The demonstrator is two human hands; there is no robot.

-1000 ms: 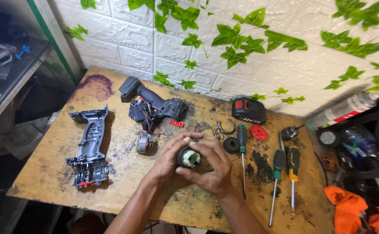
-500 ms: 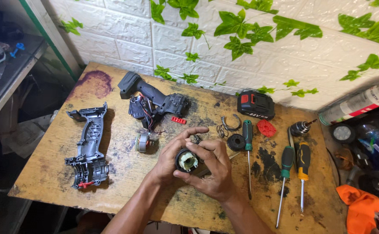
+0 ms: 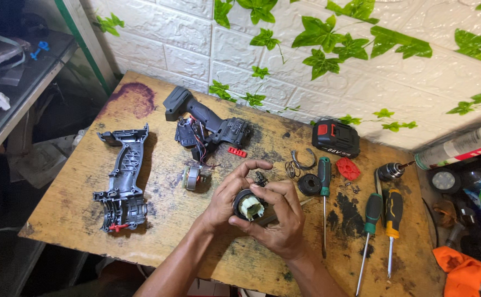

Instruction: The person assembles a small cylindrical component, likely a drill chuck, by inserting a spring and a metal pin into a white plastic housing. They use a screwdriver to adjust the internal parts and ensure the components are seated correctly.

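Observation:
Both of my hands hold a small round black gearbox housing (image 3: 250, 207) with a pale green part in its middle, just above the worn wooden table (image 3: 158, 220). My left hand (image 3: 227, 195) wraps its left side, index finger stretched over the top. My right hand (image 3: 279, 220) cups it from the right and below. A drill motor (image 3: 192, 178) with wires lies to the left. Behind it lies the open black drill body (image 3: 207, 125), and an empty half shell (image 3: 122, 179) lies at the far left.
A black and red battery pack (image 3: 336, 138), a red plastic cover (image 3: 348, 168), a chuck (image 3: 390, 171), a black ring (image 3: 308, 185) and three screwdrivers (image 3: 324, 187) lie to the right. An orange cloth (image 3: 463, 275) and a tube (image 3: 460, 147) sit at the right edge.
My hands have turned the round housing slightly and stay at the table's middle. The camera view has shifted a little; nothing else on the table moved.

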